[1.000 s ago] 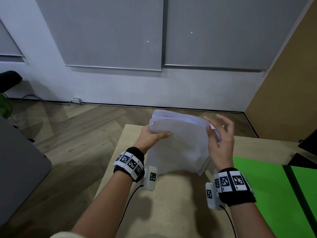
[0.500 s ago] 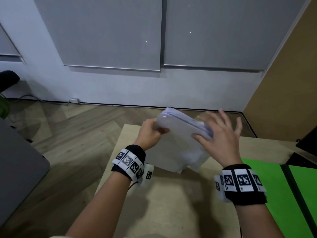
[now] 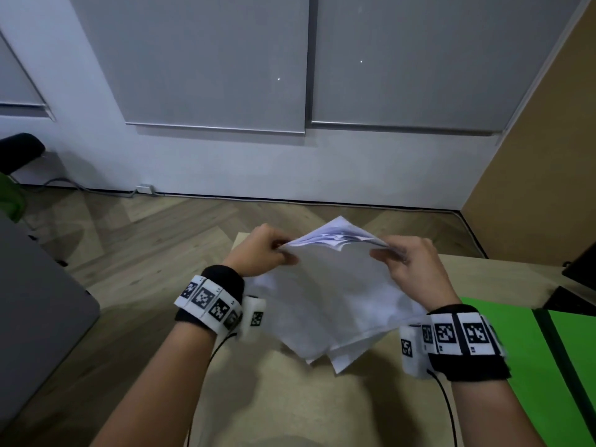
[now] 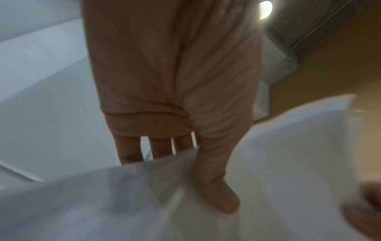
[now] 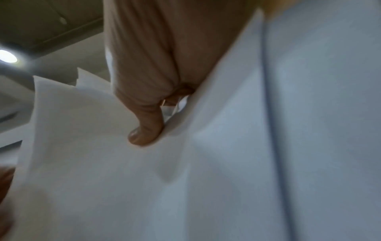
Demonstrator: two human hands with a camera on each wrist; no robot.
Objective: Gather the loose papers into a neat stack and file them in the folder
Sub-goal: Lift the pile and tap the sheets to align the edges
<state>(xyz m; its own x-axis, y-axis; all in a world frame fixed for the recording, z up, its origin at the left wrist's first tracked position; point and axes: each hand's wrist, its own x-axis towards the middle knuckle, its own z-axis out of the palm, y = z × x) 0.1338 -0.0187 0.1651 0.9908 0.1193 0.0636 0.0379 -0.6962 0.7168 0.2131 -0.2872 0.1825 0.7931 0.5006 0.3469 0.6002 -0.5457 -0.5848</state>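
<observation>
A bundle of white papers [image 3: 335, 295] hangs tilted above the light wooden table [image 3: 290, 398], with one corner pointing up and uneven corners fanned out at the bottom. My left hand [image 3: 261, 251] pinches the bundle's upper left edge. My right hand [image 3: 406, 262] grips the upper right edge. In the left wrist view my thumb lies on the paper [image 4: 268, 163] with the fingers behind it. The right wrist view shows my thumb pressed on the sheets [image 5: 185, 179]. An open green folder [image 3: 532, 366] lies flat on the table at the right.
The table's far edge sits just beyond the papers, with wood floor and a white wall behind. A dark object [image 3: 580, 279] stands at the table's right edge. A grey surface [image 3: 38, 311] lies at the left.
The bundle has turned so a corner points up. My right hand, spread open half a second ago, now grips the upper right edge. My left hand kept its hold.
</observation>
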